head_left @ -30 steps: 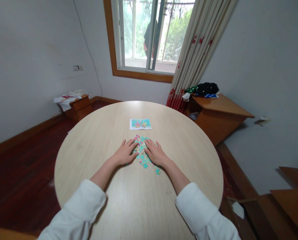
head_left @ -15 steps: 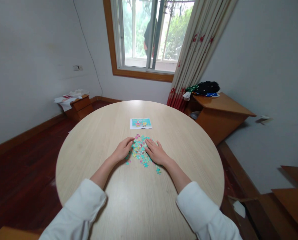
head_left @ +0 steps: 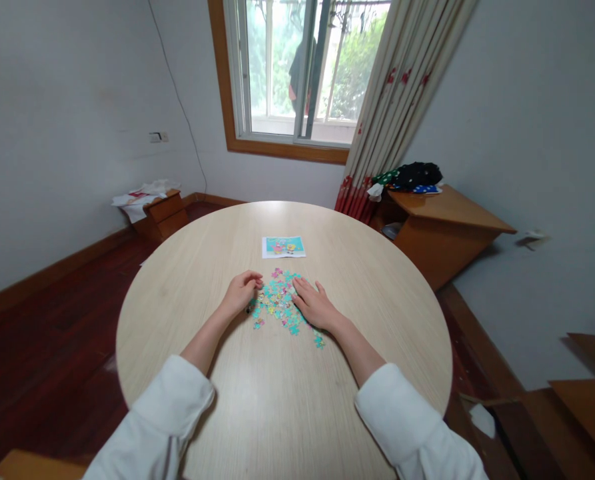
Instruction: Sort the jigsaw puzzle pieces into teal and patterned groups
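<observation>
A loose heap of small jigsaw puzzle pieces (head_left: 276, 300), mostly turquoise with some pink and yellow, lies at the middle of the table. My left hand (head_left: 241, 293) rests at the heap's left edge, its fingers loosely bent and apart, with nothing visible in them. Some dark pieces show just under its wrist side. My right hand (head_left: 315, 305) lies spread and flat over the right side of the heap, covering some pieces. Beyond the heap is a printed picture sheet (head_left: 284, 247) with a pink and a yellow cartoon figure on turquoise.
The round pale wooden table (head_left: 287, 400) carries all of this. A wooden cabinet (head_left: 452, 210) with a pile of clothes (head_left: 417, 176) stands back right, beside a long curtain (head_left: 392, 100). A small drawer unit (head_left: 164, 217) with papers is back left, under the wall.
My left hand has drawn slightly left and away from the heap, its fingers curling, uncovering more pieces. My right hand stays on the pieces. The view has shifted slightly.
</observation>
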Available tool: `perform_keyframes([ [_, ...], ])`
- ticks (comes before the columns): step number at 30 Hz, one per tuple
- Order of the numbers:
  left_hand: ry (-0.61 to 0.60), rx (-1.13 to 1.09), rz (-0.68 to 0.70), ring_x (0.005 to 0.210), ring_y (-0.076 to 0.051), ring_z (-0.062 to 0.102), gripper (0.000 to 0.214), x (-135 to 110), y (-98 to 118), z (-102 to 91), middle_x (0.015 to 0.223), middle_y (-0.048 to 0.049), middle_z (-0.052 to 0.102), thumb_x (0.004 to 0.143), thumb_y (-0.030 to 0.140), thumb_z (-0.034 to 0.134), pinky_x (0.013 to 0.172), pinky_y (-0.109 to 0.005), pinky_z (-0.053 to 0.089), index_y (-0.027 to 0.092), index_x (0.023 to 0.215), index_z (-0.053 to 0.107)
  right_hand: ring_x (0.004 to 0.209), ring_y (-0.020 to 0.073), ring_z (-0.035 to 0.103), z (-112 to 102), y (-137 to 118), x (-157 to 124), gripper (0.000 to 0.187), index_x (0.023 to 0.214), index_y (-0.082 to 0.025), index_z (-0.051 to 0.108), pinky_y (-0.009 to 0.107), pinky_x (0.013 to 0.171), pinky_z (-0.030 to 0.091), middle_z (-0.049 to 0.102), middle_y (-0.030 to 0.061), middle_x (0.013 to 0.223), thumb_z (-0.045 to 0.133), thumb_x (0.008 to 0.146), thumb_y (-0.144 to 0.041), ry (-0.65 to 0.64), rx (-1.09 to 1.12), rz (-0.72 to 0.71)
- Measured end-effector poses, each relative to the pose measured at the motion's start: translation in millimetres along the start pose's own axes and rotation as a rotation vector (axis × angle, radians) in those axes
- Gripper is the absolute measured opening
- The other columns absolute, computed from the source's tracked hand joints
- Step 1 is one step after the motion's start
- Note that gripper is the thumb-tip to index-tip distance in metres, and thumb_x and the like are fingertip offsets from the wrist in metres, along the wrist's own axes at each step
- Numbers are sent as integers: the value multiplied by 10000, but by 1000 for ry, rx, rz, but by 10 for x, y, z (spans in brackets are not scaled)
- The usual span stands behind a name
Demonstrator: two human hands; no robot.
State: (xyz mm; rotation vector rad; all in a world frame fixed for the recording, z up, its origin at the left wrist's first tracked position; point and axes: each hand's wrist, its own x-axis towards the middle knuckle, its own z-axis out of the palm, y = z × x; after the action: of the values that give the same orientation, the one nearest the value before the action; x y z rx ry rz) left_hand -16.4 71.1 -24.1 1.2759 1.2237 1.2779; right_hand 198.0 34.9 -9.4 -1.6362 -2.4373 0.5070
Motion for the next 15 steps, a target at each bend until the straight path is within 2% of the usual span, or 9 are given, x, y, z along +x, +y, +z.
perform_keyframes([
  [5, -23, -16, -47, 601, -150, 595, 123, -18, 56, -41, 636, -16, 631, 593, 164, 549, 647, -307, 479, 164, 685, 630, 1439, 192, 169, 10, 8, 6, 533, 1478, -166, 266, 490, 1154, 70, 235, 95, 1547, 225, 982, -356, 2, 7, -4],
  [15, -9, -17, -60, 588, -143, 588, 116, -27, 81, -64, 616, -16, 629, 599, 174, 558, 672, -308, 479, 151, 690, 625, 1438, 192, 175, -19, -20, -7, 520, 1474, -156, 275, 490, 1156, 77, 248, 103, 1544, 235, 987, -334, -7, 10, 3],
])
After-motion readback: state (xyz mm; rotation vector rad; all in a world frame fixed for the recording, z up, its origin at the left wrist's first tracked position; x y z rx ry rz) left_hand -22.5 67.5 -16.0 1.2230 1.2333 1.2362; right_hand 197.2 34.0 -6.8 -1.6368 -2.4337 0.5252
